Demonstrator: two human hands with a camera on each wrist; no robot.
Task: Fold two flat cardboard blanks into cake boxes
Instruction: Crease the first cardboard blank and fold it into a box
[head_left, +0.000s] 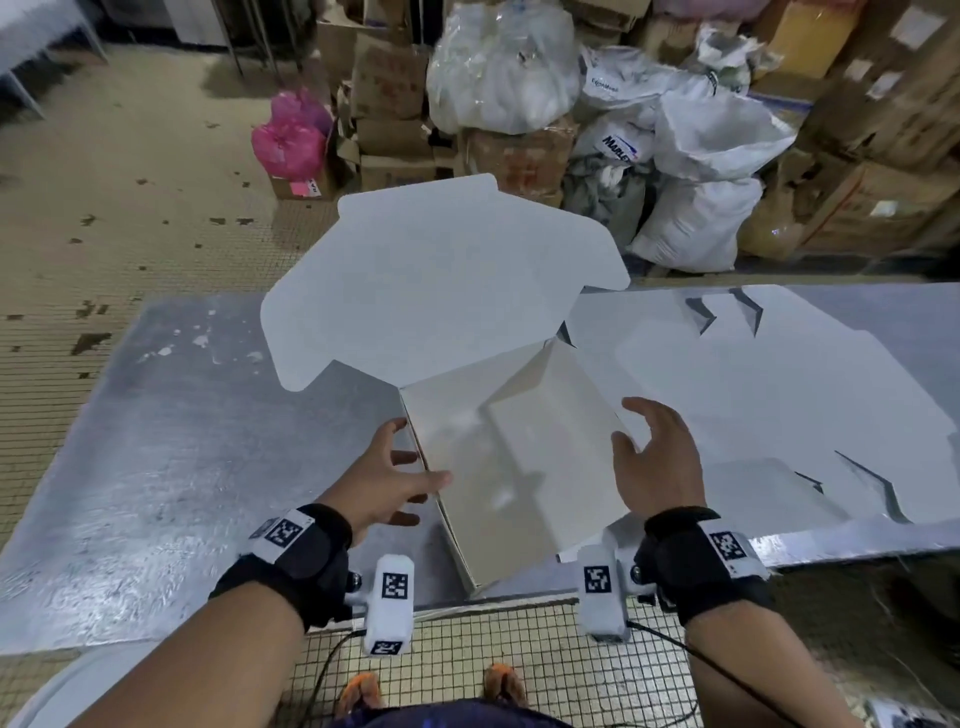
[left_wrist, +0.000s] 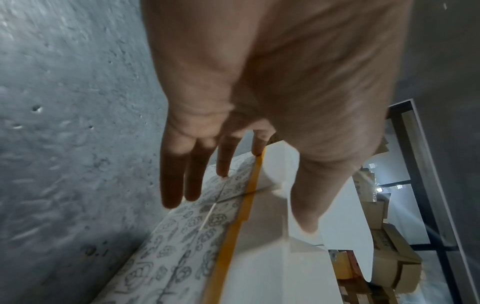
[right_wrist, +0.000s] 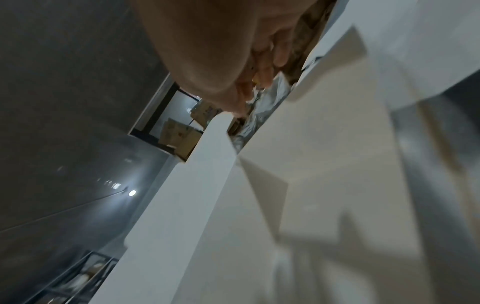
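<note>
A partly folded white cake box stands on the metal table, its broad lid panel raised toward the far side. My left hand is at the box's left wall with fingers straight and spread, thumb reaching over the rim. In the left wrist view the fingertips touch the patterned outer wall beside a yellow stripe. My right hand hovers spread at the box's right wall, holding nothing. A second blank lies flat to the right. The right wrist view shows white box panels.
White sacks, brown cartons and a pink bag are piled behind the table. The table's front edge runs just before my wrists, with tiled floor below. The table's left part is bare metal.
</note>
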